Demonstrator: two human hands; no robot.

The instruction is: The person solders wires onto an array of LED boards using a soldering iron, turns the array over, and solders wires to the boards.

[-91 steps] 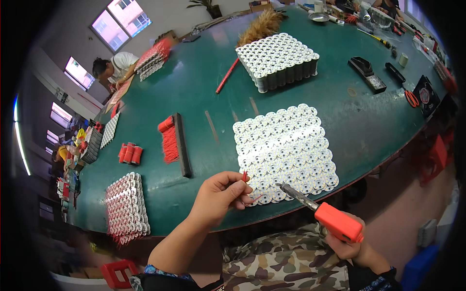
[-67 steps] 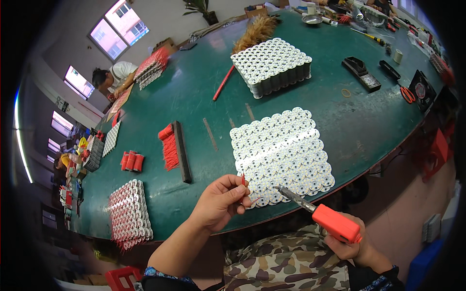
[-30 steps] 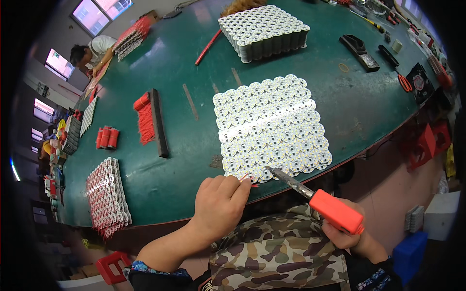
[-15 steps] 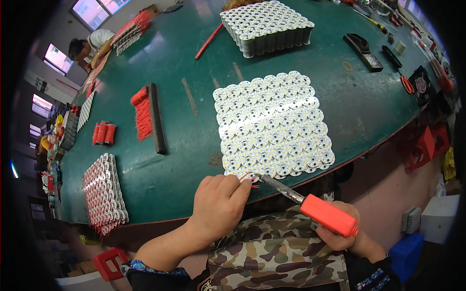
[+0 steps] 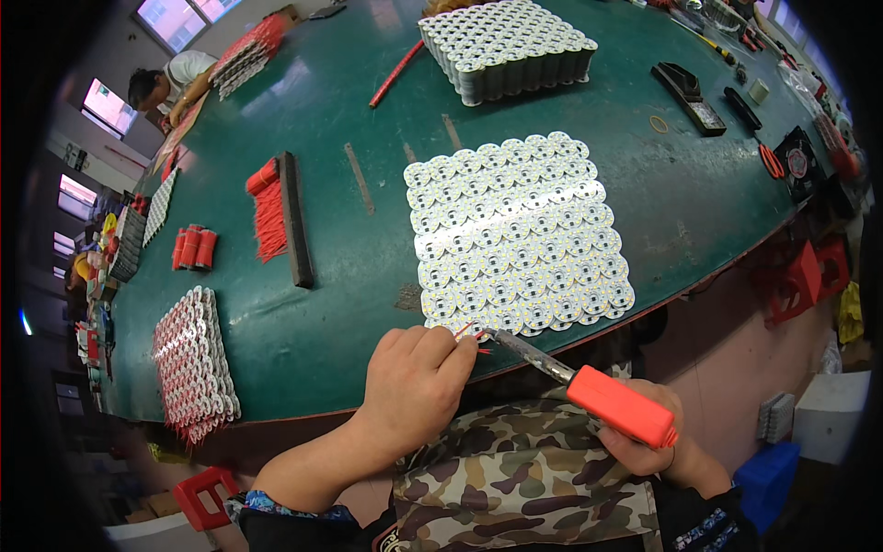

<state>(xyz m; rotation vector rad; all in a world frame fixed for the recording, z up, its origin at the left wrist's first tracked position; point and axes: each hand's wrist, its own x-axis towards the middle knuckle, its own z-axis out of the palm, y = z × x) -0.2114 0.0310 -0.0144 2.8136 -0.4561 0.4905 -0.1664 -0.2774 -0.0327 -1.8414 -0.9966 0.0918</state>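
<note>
A white panel of round LED boards (image 5: 517,230) lies flat on the green table (image 5: 331,304), near its front edge. My left hand (image 5: 416,377) pinches thin red wires (image 5: 467,333) at the panel's near left corner. In my right hand (image 5: 644,440) is a soldering iron with an orange handle (image 5: 618,405). Its metal tip reaches left to the wires at that same corner board.
A tall stack of white round parts (image 5: 508,46) stands at the back. A bundle of red wires beside a black bar (image 5: 280,213) lies left of the panel. A panel with red leads (image 5: 191,361) sits at the near left. Black tools (image 5: 692,94) lie right. Another person (image 5: 175,78) works far left.
The view has tilted down and closer to the panel. My left hand moved to the panel's near left corner, and the iron's tip swung left to meet the wires there.
</note>
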